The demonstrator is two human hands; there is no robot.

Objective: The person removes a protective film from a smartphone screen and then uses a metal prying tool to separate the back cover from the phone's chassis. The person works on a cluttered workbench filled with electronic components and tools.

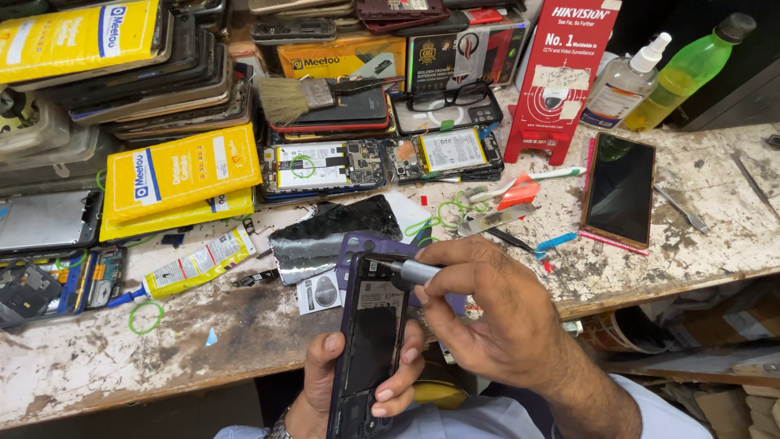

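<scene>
My left hand (345,382) grips an opened purple phone (370,341) from below, its back removed and dark insides showing. My right hand (491,321) pinches a small metal screwdriver (410,270) whose tip rests at the phone's upper corner. Just behind the phone lies a purple back cover (366,245) beside a cracked black screen panel (333,236).
The worn white workbench (162,341) carries two opened phones (382,158), a yellow glue tube (195,267), yellow packets (183,175), stacked phones (162,73), a brush (296,96), tweezers (496,219), an intact phone (620,189), a red stand (561,73), and two bottles (658,73).
</scene>
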